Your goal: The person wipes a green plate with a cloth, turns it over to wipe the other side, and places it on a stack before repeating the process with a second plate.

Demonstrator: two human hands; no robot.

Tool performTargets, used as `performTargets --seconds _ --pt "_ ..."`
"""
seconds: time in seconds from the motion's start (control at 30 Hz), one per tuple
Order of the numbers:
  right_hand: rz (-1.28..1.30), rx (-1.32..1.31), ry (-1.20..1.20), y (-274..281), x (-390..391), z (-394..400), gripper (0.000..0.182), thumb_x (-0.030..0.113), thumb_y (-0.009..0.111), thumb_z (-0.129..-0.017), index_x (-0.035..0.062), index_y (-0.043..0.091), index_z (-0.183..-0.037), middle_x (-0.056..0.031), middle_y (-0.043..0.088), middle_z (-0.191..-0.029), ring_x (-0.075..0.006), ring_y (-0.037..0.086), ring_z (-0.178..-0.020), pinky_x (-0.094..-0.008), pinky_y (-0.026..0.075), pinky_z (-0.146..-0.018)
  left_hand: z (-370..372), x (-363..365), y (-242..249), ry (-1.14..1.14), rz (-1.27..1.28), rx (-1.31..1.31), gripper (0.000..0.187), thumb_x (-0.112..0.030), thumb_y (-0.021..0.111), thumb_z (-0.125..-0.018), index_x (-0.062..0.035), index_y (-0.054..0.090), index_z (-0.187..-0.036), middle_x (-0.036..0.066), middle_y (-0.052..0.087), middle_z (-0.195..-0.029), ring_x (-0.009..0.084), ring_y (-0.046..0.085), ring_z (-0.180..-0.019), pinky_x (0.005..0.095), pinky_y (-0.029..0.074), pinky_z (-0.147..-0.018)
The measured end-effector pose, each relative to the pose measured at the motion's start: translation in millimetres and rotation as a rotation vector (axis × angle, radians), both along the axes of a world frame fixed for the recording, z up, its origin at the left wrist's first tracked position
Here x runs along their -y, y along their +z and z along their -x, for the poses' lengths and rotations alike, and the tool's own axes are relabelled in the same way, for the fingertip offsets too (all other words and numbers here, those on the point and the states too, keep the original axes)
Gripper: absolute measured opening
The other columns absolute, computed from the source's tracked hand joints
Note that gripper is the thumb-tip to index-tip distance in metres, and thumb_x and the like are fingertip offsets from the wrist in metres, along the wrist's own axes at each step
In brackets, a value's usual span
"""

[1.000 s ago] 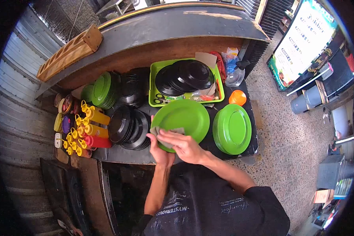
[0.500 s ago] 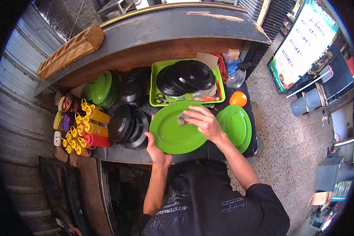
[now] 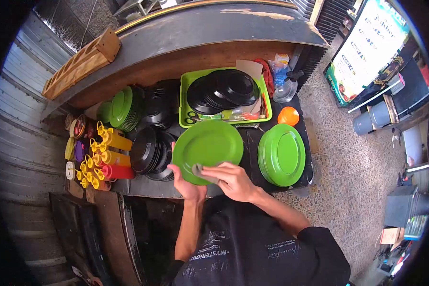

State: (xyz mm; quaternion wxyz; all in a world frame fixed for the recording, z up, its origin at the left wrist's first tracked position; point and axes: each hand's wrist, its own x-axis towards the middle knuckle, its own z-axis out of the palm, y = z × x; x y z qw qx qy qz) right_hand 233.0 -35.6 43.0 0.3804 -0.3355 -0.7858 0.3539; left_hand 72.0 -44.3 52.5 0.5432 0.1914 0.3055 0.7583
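Note:
A green oval plate (image 3: 209, 145) is held up over the front of the dark table, its inner face toward me. My left hand (image 3: 189, 187) grips its lower left edge, thumb on the rim and fingers underneath. With closed fingers, my right hand (image 3: 231, 181) presses a small greyish cloth (image 3: 197, 169) against the plate's lower part. Right of the plate stands a stack of green oval plates (image 3: 282, 155). On the left, stacked black plates (image 3: 150, 151) lie close to my left hand.
A lime-green tray (image 3: 183, 95) at the back holds black plates, scissors and packets. Yellow and red squeeze bottles (image 3: 117, 157) crowd the left, with more green plates (image 3: 122, 109) behind. An orange bowl (image 3: 288, 116) sits back right. A raised dark shelf (image 3: 200, 31) spans the back.
My right hand has moved with the cloth from the plate's upper right down to its lower left. The held plate has shifted slightly left and turned.

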Motion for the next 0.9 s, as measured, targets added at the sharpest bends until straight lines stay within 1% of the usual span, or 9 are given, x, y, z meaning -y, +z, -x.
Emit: performTargets --seconds 0.13,0.27,0.3,0.37,0.47,0.63,0.8,0.87,0.9 --pt "-0.362 0.097 0.032 26 -6 -2 0.045 0.003 0.074 -0.087 0.0119 0.074 -0.13 -0.0067 0.073 -0.132 -0.0281 0.07 -0.119 -0.0418 0.055 -0.102 5 1 9 -0.051 0.038 0.015 0.076 -0.06 0.033 -0.11 -0.0165 0.016 -0.17 0.012 0.039 -0.164 0.0315 0.044 -0.148 0.0491 0.038 -0.121" --pt "-0.368 0.093 0.104 11 -16 -12 0.043 0.003 0.08 -0.086 0.0079 0.074 -0.128 -0.0086 0.076 -0.123 -0.0302 0.072 -0.117 -0.0415 0.057 -0.097 7 -3 11 -0.086 0.143 -0.015 0.072 -0.059 0.037 -0.111 -0.0147 0.026 -0.166 0.012 0.048 -0.154 0.0288 0.049 -0.14 0.0463 0.039 -0.117" --pt "-0.233 -0.06 0.07 14 -20 -14 0.041 0.005 0.081 -0.087 0.007 0.074 -0.127 -0.0106 0.076 -0.121 -0.03 0.073 -0.113 -0.0397 0.059 -0.094 9 -3 10 -0.079 0.141 -0.014 0.072 -0.059 0.037 -0.111 -0.0147 0.026 -0.166 0.012 0.048 -0.154 0.0288 0.049 -0.14 0.0463 0.039 -0.117" --pt "-0.03 -0.208 -0.024 24 -28 -23 0.035 0.005 0.083 -0.088 0.0023 0.074 -0.122 -0.0153 0.077 -0.117 -0.0252 0.077 -0.102 -0.0344 0.062 -0.085 15 -5 3 -0.022 0.28 -0.398 0.065 -0.054 0.035 -0.114 -0.011 0.033 -0.162 0.014 0.047 -0.157 0.0295 0.047 -0.142 0.0453 0.035 -0.12" --pt "0.395 -0.54 -0.022 21 -36 -39 0.036 0.01 0.081 -0.093 -0.0032 0.071 -0.125 -0.014 0.076 -0.122 -0.0183 0.072 -0.11 -0.0333 0.057 -0.098 35 3 -30 -0.139 0.216 -0.702 0.065 -0.054 0.045 -0.111 -0.0079 0.041 -0.156 0.01 0.053 -0.143 0.0226 0.051 -0.129 0.0378 0.033 -0.114" --pt "0.445 -0.71 -0.207 27 -54 -38 0.041 0.011 0.079 -0.096 -0.0077 0.066 -0.13 -0.0127 0.074 -0.124 -0.0151 0.068 -0.112 -0.031 0.053 -0.102 19 15 -11 -0.31 0.189 -0.162 0.062 -0.051 0.05 -0.11 -0.0006 0.051 -0.147 0.012 0.061 -0.144 0.0247 0.06 -0.131 0.042 0.049 -0.11" --pt "0.311 -0.679 -0.536 3 -57 -28 0.03 0.008 0.068 -0.104 -0.0054 0.068 -0.13 -0.0113 0.075 -0.122 -0.0149 0.069 -0.11 -0.0317 0.054 -0.1 15 9 -6 -0.284 0.212 -0.107 0.06 -0.049 0.046 -0.112 -0.0006 0.053 -0.145 0.012 0.065 -0.138 0.024 0.066 -0.122 0.0404 0.054 -0.104" --pt "0.208 -0.78 -0.548 -3 -66 -25 0.027 0.002 0.067 -0.102 -0.0042 0.069 -0.129 -0.0145 0.074 -0.125 -0.0205 0.07 -0.115 -0.0348 0.053 -0.104 17 9 -5 -0.28 0.245 -0.099 0.059 -0.049 0.045 -0.112 -0.0002 0.054 -0.144 0.013 0.067 -0.135 0.0235 0.068 -0.117 0.0394 0.057 -0.1" --pt "-0.018 -0.573 -0.583 6 -67 -26 0.029 -0.001 0.068 -0.1 -0.0019 0.07 -0.128 -0.0158 0.073 -0.128 -0.0247 0.068 -0.122 -0.037 0.053 -0.107 20 11 -5 -0.327 0.279 -0.108 0.059 -0.049 0.044 -0.112 0.0009 0.056 -0.142 0.013 0.069 -0.131 0.0229 0.07 -0.114 0.0387 0.058 -0.098"
